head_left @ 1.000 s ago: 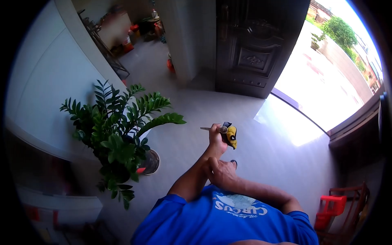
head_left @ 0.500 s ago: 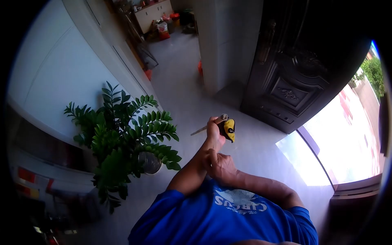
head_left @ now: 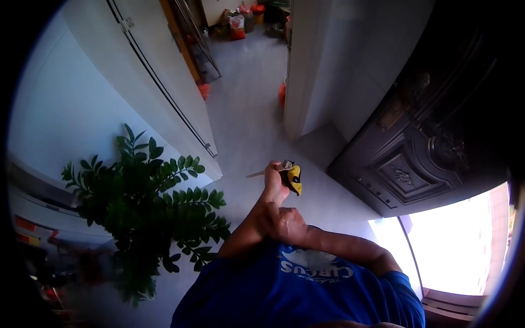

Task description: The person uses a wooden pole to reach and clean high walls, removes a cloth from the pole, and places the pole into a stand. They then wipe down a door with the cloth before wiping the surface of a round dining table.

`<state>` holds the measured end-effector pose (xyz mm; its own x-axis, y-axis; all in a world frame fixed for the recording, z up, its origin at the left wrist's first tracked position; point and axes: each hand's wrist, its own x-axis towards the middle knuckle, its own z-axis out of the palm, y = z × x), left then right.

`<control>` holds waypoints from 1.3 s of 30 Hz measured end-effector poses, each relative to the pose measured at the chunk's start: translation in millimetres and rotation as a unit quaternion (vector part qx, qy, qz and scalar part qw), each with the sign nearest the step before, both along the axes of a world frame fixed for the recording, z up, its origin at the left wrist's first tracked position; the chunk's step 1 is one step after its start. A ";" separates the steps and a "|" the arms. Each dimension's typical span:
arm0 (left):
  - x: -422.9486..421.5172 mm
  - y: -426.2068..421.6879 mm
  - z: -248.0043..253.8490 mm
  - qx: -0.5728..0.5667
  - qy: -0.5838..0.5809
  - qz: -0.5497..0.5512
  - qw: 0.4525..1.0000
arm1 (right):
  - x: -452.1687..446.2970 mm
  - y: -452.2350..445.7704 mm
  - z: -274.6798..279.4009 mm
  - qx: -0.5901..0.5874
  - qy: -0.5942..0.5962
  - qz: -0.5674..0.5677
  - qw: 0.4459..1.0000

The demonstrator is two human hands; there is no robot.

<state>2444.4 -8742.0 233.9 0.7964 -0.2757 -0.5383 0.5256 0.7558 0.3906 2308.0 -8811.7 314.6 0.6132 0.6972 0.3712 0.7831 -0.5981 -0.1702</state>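
Observation:
My left hand (head_left: 273,180) reaches forward, fingers closed around a thin light stick (head_left: 255,175) and a yellow-and-black object (head_left: 294,180). The stick's far end points left, and a round end shows at the top of the fist. What kind of thing the yellow-and-black object is, I cannot tell. My right hand (head_left: 288,225) lies across the left forearm just behind the wrist, touching it. Its fingers are curled in, and whatever they may hold is hidden.
A leafy green potted plant (head_left: 158,213) stands on the left beside a white door panel (head_left: 65,93). To the right is a carved dark door (head_left: 402,175), with bright daylight beyond it. Ahead, a passage floor (head_left: 246,82) leads to bags (head_left: 237,27); a red bag (head_left: 203,91) lies by the frame.
The view has moved forward: the plant slides lower and left, the dark door right and lower. Both hands keep the same hold, now slightly further left in view.

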 end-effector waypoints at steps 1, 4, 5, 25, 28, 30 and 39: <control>20.8 -2.7 -7.7 -0.026 -0.005 -0.005 1.000 | 20.5 0.8 0.4 0.018 0.014 -0.010 1.000; 76.8 -6.4 18.7 -0.016 0.001 0.011 1.000 | 79.7 0.7 -13.3 0.068 0.051 -0.040 0.996; 97.0 -4.2 21.2 -0.047 -0.016 0.015 0.999 | 96.3 -1.5 -11.3 -0.034 0.022 0.005 0.999; 454.7 104.9 -11.6 0.130 -0.220 0.073 0.964 | 470.3 72.4 -13.1 0.147 0.221 -0.013 0.964; 507.5 125.5 44.7 -0.071 -0.115 0.136 0.981 | 536.4 84.9 15.0 0.159 0.226 0.051 0.960; 536.6 143.3 37.7 -0.056 -0.096 0.111 0.988 | 570.0 93.7 14.4 0.152 0.230 0.067 0.959; 657.8 178.5 24.7 -0.010 -0.031 0.095 0.995 | 700.8 131.1 -25.3 0.102 0.199 0.121 0.967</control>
